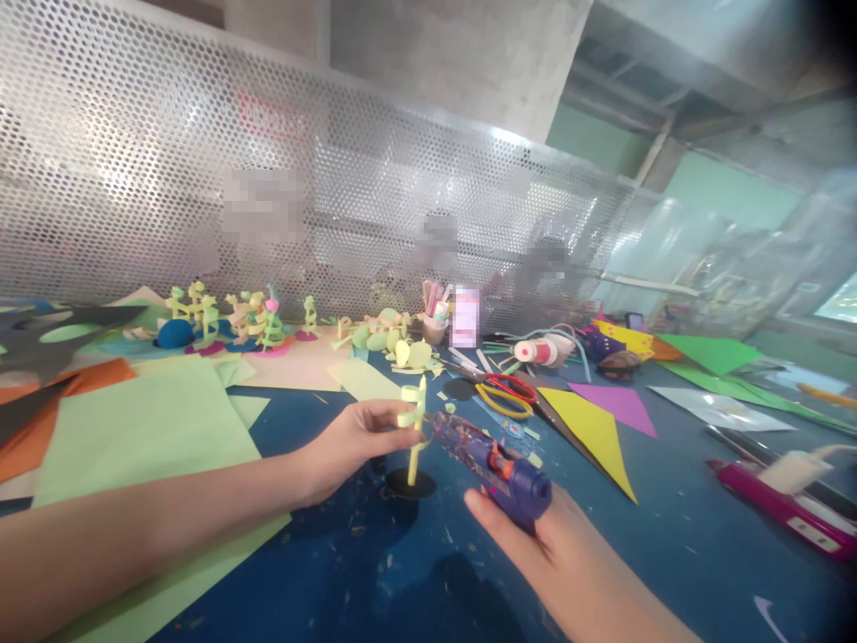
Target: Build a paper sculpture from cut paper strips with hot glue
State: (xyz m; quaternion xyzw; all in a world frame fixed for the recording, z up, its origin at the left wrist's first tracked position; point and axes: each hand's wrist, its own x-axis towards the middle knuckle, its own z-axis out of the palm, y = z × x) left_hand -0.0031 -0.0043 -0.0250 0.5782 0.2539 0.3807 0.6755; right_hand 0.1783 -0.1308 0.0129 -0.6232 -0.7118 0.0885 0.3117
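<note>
My left hand (pixel 365 444) pinches a pale yellow paper strip (pixel 410 414) that curls around an upright yellow stem (pixel 413 463). The stem stands on a round black base (pixel 411 484) on the blue table. In my right hand (pixel 536 545) is a dark blue hot glue gun (pixel 492 464), its nozzle pointing left, close to the stem and the strip. Whether the nozzle touches the paper I cannot tell. My fingers hide part of the strip, and the glue gun's handle is mostly covered by my right hand.
Scissors with red and yellow handles (pixel 507 395) lie beyond the glue gun. Pale green paper (pixel 147 438) spreads at left, with several small paper plants (pixel 207 321) behind it. A magenta power strip (pixel 783 509) lies at right. A perforated metal screen (pixel 375 205) borders the back.
</note>
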